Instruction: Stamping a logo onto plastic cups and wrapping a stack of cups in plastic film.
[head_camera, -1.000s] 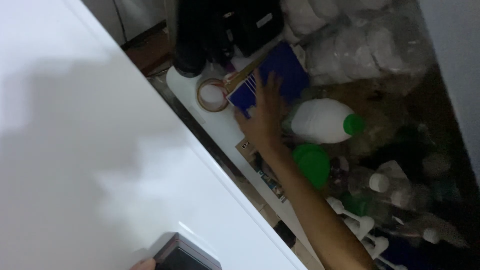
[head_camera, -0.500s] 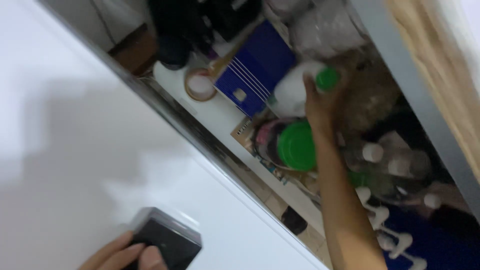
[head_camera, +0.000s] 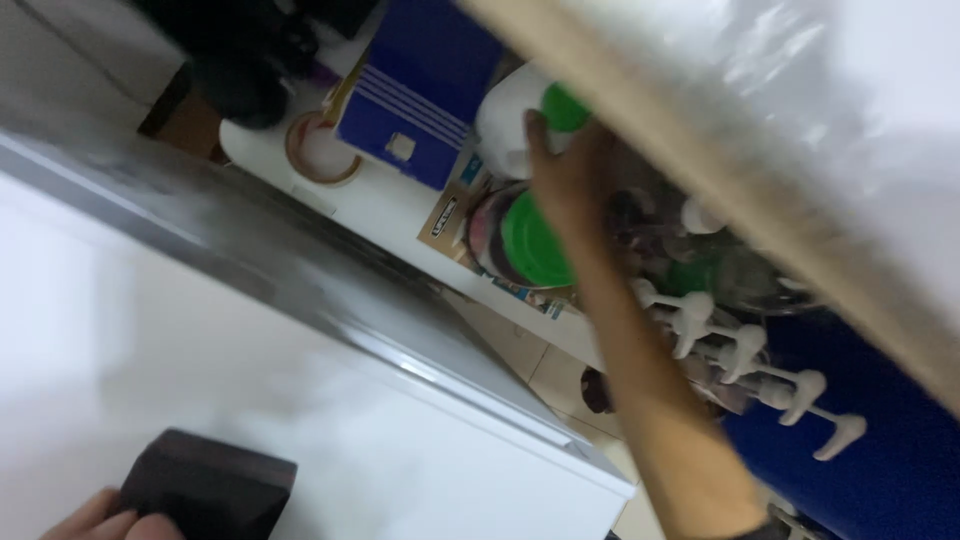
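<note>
My right hand (head_camera: 566, 172) reaches down past the white counter into a cluttered shelf. Its fingers wrap a white bottle (head_camera: 503, 122) just below the green cap (head_camera: 566, 104). The bottle lies tilted beside a blue box (head_camera: 420, 90) and above a round green lid (head_camera: 534, 242). At the bottom left, my left hand (head_camera: 95, 515) grips the edge of a small dark box (head_camera: 212, 488) that rests on the white counter top (head_camera: 300, 400). Only the fingers of that hand show.
A roll of tape (head_camera: 320, 150) lies on the white shelf left of the blue box. Several white pump dispensers (head_camera: 745, 350) stand by a blue container (head_camera: 880, 470). A pale wooden board (head_camera: 720, 190) crosses the upper right. Dark items (head_camera: 250, 60) sit at the top left.
The view has swung closer and to the right. My right hand went from the blue box to the white bottle and now closes around its neck. My left hand stays on the dark box.
</note>
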